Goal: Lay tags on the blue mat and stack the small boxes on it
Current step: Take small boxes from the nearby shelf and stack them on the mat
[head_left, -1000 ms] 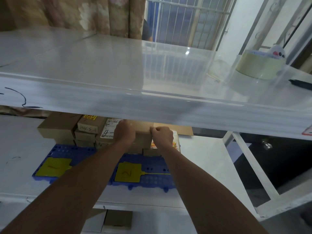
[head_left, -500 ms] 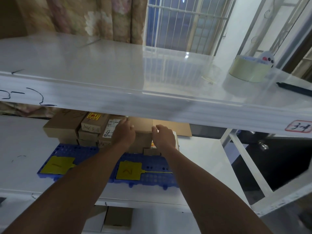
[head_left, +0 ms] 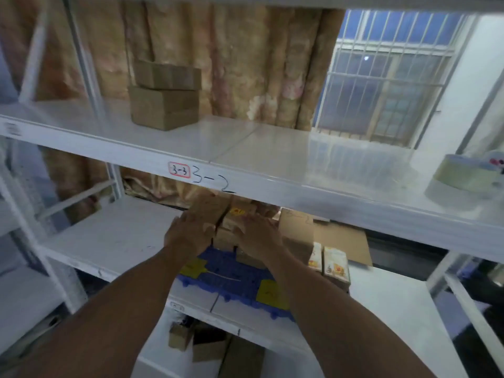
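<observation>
Both hands lie flat on the stack of small cardboard boxes (head_left: pixel 227 223). The left hand (head_left: pixel 188 234) has its fingers extended over the left side of the stack, thumb turned toward the middle. The right hand (head_left: pixel 256 233) has its fingers spread over the boxes beside it. Neither hand curls round anything, though motion blur softens the fingertips. The stack stands on the far part of the blue mat (head_left: pixel 231 270), directly beneath the hands, on the middle shelf (head_left: pixel 109 241). Nearer than the hands, the left yellow tag (head_left: pixel 194 267) lies on the mat under the left wrist, and the right yellow tag (head_left: pixel 272 291) lies at the mat's near edge beside the right forearm. To the right of the right hand stand two small printed cartons (head_left: pixel 335 264), with a flat cardboard sheet (head_left: pixel 341 238) behind them. Above the hands runs the upper shelf (head_left: pixel 272 148), its front edge bearing a red-bordered label (head_left: pixel 179 169) reading "3-3" beside a handwritten "3-2". On that shelf, up and left of the hands, sit two stacked cardboard boxes (head_left: pixel 165 105); far to the right sits a tape roll (head_left: pixel 463 173). Behind hang a curtain (head_left: pixel 245 64) and a barred window (head_left: pixel 381 77). Below the forearms, under the middle shelf, lie more cardboard boxes (head_left: pixel 199 342).
</observation>
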`<act>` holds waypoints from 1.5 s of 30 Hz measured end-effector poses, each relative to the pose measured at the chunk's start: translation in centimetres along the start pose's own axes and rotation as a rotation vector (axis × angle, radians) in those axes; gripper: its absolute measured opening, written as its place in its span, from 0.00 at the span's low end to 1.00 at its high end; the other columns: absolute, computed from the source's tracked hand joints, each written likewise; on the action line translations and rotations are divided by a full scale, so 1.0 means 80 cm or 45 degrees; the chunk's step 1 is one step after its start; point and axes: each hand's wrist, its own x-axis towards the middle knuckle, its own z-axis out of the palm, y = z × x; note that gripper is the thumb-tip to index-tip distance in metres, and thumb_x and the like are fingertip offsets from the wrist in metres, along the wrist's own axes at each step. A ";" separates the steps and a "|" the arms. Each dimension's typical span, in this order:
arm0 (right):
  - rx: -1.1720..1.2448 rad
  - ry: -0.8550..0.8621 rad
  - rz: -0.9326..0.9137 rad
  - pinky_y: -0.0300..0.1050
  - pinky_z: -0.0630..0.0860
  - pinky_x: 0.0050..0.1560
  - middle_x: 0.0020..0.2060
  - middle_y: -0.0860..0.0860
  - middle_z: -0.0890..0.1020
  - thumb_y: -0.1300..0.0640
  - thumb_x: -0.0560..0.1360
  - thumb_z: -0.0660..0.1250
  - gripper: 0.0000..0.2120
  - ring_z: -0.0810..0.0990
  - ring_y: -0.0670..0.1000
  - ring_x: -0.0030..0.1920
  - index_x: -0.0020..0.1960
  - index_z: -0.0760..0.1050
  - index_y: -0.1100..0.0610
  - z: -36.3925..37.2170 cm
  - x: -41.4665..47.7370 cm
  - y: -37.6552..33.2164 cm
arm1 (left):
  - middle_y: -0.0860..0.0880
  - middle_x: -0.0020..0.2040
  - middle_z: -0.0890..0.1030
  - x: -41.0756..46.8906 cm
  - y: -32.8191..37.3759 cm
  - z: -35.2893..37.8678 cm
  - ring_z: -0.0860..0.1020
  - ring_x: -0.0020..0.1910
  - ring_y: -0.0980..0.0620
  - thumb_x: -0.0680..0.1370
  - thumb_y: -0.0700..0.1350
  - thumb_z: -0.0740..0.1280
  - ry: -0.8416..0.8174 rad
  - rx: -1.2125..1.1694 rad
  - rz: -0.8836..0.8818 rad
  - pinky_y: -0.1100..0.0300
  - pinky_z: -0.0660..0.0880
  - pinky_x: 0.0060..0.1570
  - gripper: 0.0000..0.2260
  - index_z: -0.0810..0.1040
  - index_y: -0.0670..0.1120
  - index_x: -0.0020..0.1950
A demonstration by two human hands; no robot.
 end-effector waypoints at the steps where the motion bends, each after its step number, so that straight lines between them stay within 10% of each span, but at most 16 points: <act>1: -0.006 -0.032 -0.048 0.56 0.72 0.66 0.70 0.53 0.74 0.38 0.81 0.49 0.26 0.73 0.58 0.68 0.72 0.70 0.49 0.000 0.007 -0.029 | 0.46 0.82 0.53 -0.006 -0.029 -0.016 0.52 0.81 0.44 0.83 0.63 0.47 0.002 0.098 -0.036 0.48 0.52 0.78 0.31 0.52 0.51 0.83; 11: -0.062 -0.202 -0.490 0.59 0.54 0.78 0.79 0.53 0.62 0.34 0.82 0.48 0.33 0.60 0.58 0.78 0.80 0.60 0.52 -0.008 0.023 -0.358 | 0.48 0.78 0.65 -0.135 -0.319 -0.175 0.61 0.77 0.44 0.81 0.64 0.50 0.232 0.391 -0.353 0.47 0.56 0.76 0.28 0.64 0.54 0.78; 15: -0.049 -0.157 -0.745 0.57 0.65 0.73 0.77 0.54 0.67 0.33 0.81 0.49 0.32 0.67 0.60 0.75 0.77 0.65 0.51 -0.005 0.010 -0.525 | 0.47 0.81 0.59 -0.221 -0.447 -0.250 0.56 0.80 0.45 0.82 0.64 0.47 0.303 0.448 -0.593 0.47 0.51 0.78 0.30 0.59 0.50 0.81; 24: 0.052 -0.154 -1.160 0.56 0.47 0.80 0.82 0.50 0.51 0.33 0.82 0.46 0.35 0.50 0.54 0.81 0.82 0.53 0.51 0.007 -0.055 -0.852 | 0.46 0.82 0.56 -0.444 -0.677 -0.359 0.52 0.81 0.45 0.82 0.64 0.45 0.454 0.522 -1.051 0.46 0.48 0.79 0.32 0.57 0.49 0.82; 45: 0.088 0.000 -1.392 0.55 0.53 0.78 0.81 0.51 0.58 0.34 0.82 0.48 0.33 0.55 0.55 0.80 0.81 0.58 0.51 0.034 -0.031 -1.205 | 0.46 0.82 0.56 -0.503 -0.936 -0.494 0.51 0.81 0.45 0.82 0.63 0.47 0.644 0.507 -1.250 0.46 0.46 0.79 0.30 0.57 0.49 0.81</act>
